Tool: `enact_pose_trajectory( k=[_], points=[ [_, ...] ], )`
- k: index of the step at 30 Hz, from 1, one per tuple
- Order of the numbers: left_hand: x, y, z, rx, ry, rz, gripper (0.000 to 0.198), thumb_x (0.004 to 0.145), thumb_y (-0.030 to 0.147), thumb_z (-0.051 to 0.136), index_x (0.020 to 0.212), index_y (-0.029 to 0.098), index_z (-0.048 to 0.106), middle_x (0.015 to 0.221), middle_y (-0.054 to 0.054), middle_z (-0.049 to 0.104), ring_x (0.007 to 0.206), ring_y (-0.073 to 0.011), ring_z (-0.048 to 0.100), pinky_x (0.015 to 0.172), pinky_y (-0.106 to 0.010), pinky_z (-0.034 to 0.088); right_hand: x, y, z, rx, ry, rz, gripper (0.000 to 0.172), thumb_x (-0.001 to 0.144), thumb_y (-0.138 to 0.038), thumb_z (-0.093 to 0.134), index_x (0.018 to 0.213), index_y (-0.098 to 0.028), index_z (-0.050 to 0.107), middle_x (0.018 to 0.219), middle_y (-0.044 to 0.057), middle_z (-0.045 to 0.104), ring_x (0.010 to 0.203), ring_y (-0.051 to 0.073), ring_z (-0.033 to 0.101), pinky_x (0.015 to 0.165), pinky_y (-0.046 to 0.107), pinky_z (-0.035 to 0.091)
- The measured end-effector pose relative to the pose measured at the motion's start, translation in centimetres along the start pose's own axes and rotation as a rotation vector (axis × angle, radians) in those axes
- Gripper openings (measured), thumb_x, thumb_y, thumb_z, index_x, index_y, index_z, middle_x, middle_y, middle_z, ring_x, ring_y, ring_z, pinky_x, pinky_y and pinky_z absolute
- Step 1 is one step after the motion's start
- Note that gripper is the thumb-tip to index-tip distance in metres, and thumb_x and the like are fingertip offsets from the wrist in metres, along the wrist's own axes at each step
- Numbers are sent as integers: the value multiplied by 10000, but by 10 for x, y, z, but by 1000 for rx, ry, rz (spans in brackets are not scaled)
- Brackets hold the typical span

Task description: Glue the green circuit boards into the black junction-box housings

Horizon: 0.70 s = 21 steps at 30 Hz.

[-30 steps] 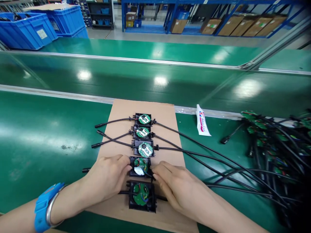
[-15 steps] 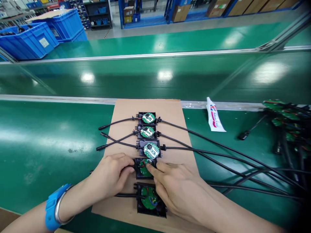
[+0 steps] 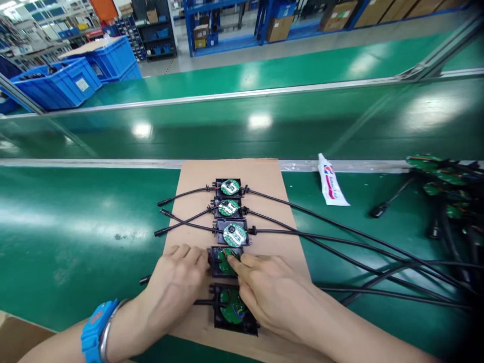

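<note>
A column of black housings with round green circuit boards lies on brown cardboard [image 3: 264, 174]. My right hand [image 3: 268, 282] presses its index finger on the board of the fourth housing [image 3: 226, 262]; its other fingers are curled, and whether they hold anything is hidden. At that housing's left edge, my left hand [image 3: 177, 277] is closed with its fingertips hidden, and a black cable end [image 3: 144, 280] sticks out to its left. Nearest me lies the fifth housing [image 3: 234, 310]. Farther away, the third board [image 3: 235, 235] has white patches, as do the two beyond it.
A white tube [image 3: 333, 184] lies right of the cardboard. Black cables [image 3: 340, 242] run right toward a pile of boards and leads [image 3: 449, 186]. Beyond the metal rail are blue bins [image 3: 56, 85] and a slanted metal bar [image 3: 442, 50].
My left hand has turned, its knuckles now facing up and its thumb out of sight. My right index finger stays on the fourth board. The view has shifted slightly.
</note>
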<state>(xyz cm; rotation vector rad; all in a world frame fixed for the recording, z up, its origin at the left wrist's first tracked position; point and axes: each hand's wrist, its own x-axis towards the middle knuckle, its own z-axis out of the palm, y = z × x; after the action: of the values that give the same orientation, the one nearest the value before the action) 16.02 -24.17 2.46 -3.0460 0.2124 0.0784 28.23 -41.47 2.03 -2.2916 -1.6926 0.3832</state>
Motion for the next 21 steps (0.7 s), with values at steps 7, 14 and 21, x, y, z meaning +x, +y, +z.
enact_pose_trajectory(
  k=[7,14,21],
  points=[
    [-11,7,8,-69,-22,66,578,755,45,455,1333,42,436,1166,-183,597,952,-269,606,743,-364,568,1,-5,-2,20,-12,4,425,870,-164,377,1202,-60,622,899,141,691,717,244,665,631,356,499],
    [4,-5,-13,-337,30,32,351,868,123,431,1192,135,564,1055,-118,596,888,-240,582,752,-399,554,-13,6,-27,202,-169,87,453,835,-215,491,1288,-214,500,920,64,675,811,235,642,658,311,478],
    [10,2,0,-255,33,339,244,886,143,464,1098,114,582,1197,-129,581,1073,-256,543,956,-409,460,-20,10,-32,251,-208,221,93,837,-158,465,912,-207,489,791,21,604,720,194,564,631,299,399]
  ],
)
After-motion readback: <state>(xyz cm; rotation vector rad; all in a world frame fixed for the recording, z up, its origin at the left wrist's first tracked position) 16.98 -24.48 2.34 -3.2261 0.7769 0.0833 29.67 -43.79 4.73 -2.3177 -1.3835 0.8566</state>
